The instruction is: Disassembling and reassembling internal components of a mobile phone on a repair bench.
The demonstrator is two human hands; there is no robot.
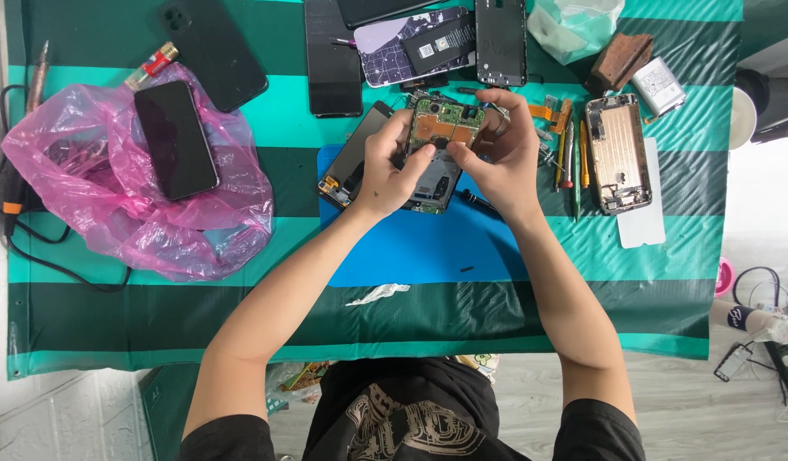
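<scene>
1. Hands: two, both the person's own; the left hand [385,175] grips the left edge of an opened phone [438,154], thumb laid across its lower half; the right hand [500,154] closes on its right edge, fingers curled over the top corner.
2. Opened phone: one, back cover off, green circuit board and copper-coloured plate showing; held just above the blue mat [428,248], near the middle of the surface [112,316]; its lower end is partly hidden by the left thumb.
3. Blue mat: one, lying on the green-striped cloth; its upper part is covered by the hands and the phone.
4. Screen panel [351,162]: one, dark, tilted, just left of the left hand; partly hidden behind it.
5. Pink plastic bag [137,213]: one, crumpled, at the left; one black phone [176,141] lies face up on it; contents inside hard to make out.
6. Dark phones and panels along the far edge: about five, several cut off by the frame; exact count unclear.
7. Gold phone frame [618,154]: one, opened, to the right, resting on a white sheet.
8. Slim tools [569,158]: about three, side by side between the right hand and the gold frame; kinds too small to tell.
9. Black cable [35,248]: one, at the left edge, partly under the bag.
</scene>
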